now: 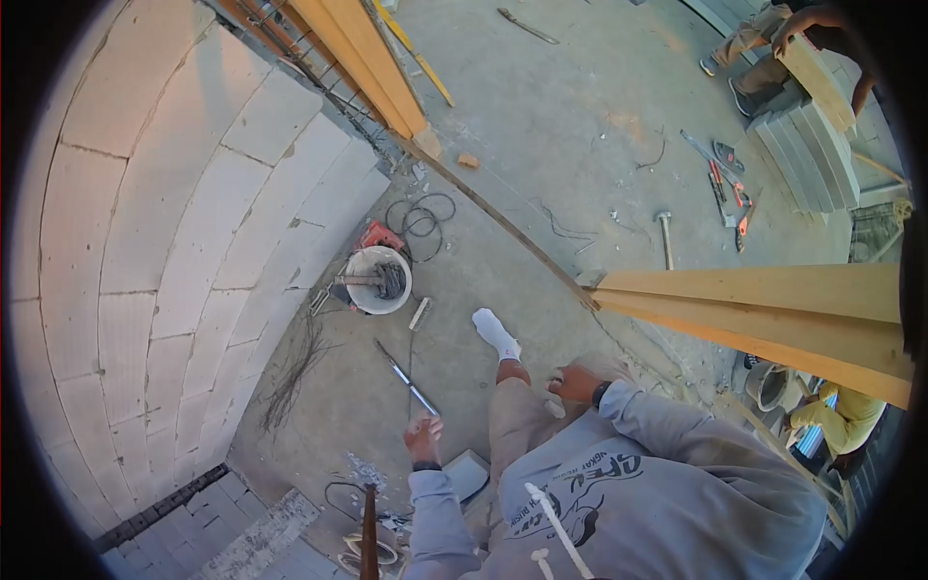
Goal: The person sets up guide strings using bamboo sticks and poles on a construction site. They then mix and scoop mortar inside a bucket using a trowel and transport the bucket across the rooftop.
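Where the left hand [422,440] meets the near end of a slim metallic tool [407,379], its grip cannot be told; the right hand [577,382], apart from it, is partly curled above the thigh. Beyond: brush [420,313], white bucket [385,307], then hammer [666,242].

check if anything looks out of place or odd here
The white sock looks odd: no shoe shows over it, though this floor is a building site with bits of debris. Thin dark strands also lie loose and untidy beside the block wall.
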`<action>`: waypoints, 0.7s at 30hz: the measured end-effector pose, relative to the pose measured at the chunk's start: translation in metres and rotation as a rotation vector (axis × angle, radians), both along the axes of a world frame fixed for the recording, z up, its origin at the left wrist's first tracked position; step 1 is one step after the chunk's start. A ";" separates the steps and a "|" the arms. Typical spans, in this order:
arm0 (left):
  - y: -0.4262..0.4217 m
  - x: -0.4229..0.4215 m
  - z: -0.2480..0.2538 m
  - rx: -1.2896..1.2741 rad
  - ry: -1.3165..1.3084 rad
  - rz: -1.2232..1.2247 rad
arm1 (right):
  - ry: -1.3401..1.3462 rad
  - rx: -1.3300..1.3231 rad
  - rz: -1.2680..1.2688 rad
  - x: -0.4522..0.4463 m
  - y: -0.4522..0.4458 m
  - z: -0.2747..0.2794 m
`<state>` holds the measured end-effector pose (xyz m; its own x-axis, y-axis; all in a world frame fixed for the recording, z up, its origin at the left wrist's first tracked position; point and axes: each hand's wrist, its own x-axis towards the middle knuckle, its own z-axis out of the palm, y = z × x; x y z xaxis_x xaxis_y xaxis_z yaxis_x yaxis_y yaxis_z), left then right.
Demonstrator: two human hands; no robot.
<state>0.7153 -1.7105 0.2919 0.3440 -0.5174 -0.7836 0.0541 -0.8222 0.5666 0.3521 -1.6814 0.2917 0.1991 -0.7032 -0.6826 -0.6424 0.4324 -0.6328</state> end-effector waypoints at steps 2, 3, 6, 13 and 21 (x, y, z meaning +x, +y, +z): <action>-0.064 0.051 -0.010 -0.024 -0.063 -0.048 | -0.014 -0.033 -0.116 0.021 -0.032 0.021; -0.094 0.066 -0.009 -0.036 -0.090 -0.046 | -0.017 -0.063 -0.159 0.024 -0.049 0.029; -0.150 0.072 0.008 -0.112 -0.022 0.020 | -0.068 -0.197 -0.224 0.021 -0.089 0.047; -0.106 0.022 -0.053 0.097 0.357 0.060 | 0.045 -0.573 -0.552 -0.038 -0.198 0.137; -0.110 -0.027 -0.005 0.286 0.115 -0.403 | 0.110 -0.622 -0.730 -0.103 -0.267 0.174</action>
<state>0.6881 -1.8207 0.2868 0.0644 -0.3507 -0.9343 -0.2502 -0.9120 0.3250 0.2486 -1.9483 0.4658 -0.4737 -0.8703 -0.1349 -0.4174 0.3568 -0.8357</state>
